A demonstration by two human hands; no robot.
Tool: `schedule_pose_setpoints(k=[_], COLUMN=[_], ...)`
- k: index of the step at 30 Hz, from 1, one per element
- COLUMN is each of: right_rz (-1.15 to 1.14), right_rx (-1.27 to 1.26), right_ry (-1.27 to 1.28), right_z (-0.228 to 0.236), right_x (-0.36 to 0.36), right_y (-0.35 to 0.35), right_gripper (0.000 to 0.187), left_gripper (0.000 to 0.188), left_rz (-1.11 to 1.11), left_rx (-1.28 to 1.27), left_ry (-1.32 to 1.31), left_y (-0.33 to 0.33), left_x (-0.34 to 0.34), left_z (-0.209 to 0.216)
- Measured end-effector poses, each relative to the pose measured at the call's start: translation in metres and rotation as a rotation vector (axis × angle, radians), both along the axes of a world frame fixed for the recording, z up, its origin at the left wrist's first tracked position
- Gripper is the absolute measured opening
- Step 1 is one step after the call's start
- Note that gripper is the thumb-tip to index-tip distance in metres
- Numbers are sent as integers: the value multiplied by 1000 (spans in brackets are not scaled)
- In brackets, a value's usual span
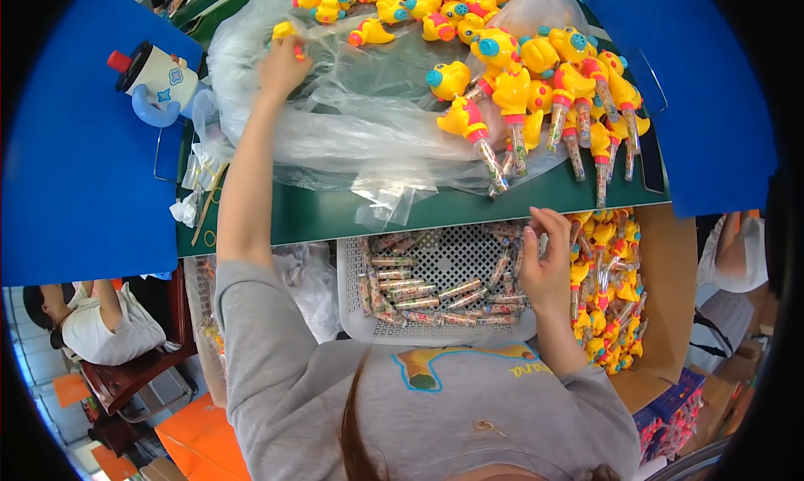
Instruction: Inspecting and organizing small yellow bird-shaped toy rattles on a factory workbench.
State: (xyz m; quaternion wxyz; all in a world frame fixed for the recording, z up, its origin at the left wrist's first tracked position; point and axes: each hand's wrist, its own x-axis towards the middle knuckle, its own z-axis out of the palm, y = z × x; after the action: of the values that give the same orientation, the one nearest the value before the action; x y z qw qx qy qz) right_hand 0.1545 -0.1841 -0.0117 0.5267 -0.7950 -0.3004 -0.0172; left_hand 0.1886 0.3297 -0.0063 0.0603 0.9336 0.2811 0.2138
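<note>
left hand point(285, 66): upper left, pinching yellow toy point(285, 30) | right hand point(548, 259): right of centre, fingers loosely parted, seemingly holding nothing | nearest filled tube point(500, 268): in white basket point(347, 301), just left of right hand, long axis steeply slanted

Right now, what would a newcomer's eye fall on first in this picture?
Yellow animal-shaped toys, heaped over the far and right parts of the green table, draw the eye first. Next come the pale basket of small tubes below the near edge and, to its right, a cardboard box of similar toys.
</note>
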Motion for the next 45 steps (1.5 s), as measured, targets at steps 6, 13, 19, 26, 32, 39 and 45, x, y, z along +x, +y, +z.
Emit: schedule_pose_setpoints(k=[6, 13, 19, 26, 32, 39, 45], right_rz=[183, 556, 661, 723, 669, 519, 411], right_rx=[151, -321, -852, -260, 429, 524, 333], right_ry=[-133, -172, -343, 160, 278, 174, -254], right_z=[-4, -40, -76, -7, 44, 41, 42], right_x=[-16, -45, -54, -55, -83, -92, -80], right_y=[-5, 1, 4, 6, 12, 29, 24], right_gripper=[28, 20, 20, 21, 33, 33, 29], left_gripper=[35, 53, 76, 63, 48, 37, 35], left_rz=[-350, -865, -972, -643, -399, -441, -462], left_rx=[-954, -2190, -2660, -1945, -1942, -2108, -1931], left_ry=[-1067, -1358, -1484, -1081, -1166, -1189, -1304], left_y=[-16, -37, -204, -317, -337, -362, -368], left_x=[-10, -102, -196, -233, -226, -217, -216], left_z=[36, 94, 72, 34, 19, 19, 15])
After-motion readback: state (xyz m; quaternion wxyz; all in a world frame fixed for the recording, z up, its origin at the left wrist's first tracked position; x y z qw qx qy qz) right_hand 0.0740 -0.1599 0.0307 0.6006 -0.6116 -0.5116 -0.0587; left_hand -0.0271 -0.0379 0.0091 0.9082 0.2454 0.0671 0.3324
